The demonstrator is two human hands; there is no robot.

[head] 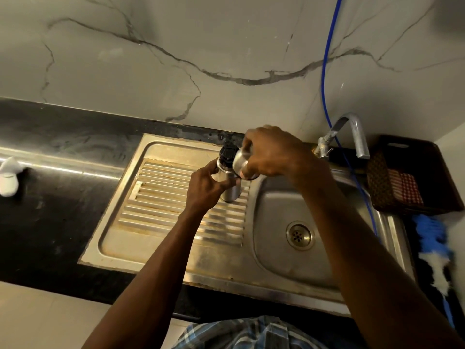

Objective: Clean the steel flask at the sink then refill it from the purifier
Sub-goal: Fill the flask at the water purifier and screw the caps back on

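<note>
My left hand is wrapped around the body of the steel flask, fingers closed over its middle, holding it upright just left of centre in the frame. My right hand sits immediately to the right of it and a little higher, fingers curled shut around the steel cup lid, which is tipped on its side with its round end facing lower left, touching or nearly touching the flask's shoulder. From this angle I cannot quite tell whether the two are in contact.

The flask's long axis runs up and down in the picture, its black stopper at the top, towards the wall, its base low over the ribbed drainboard of the sink. So the neck lies just left of my right hand, and that hand is the nearer one for taking the stopper off, while the left only has to steady the body.

The tap stands at the upper right, beyond my right hand, with the basin and its drain below it at centre right. To rinse, I judge the flask has to travel rightward off the drainboard and under the spout. The black table stretches away to the left.
</note>
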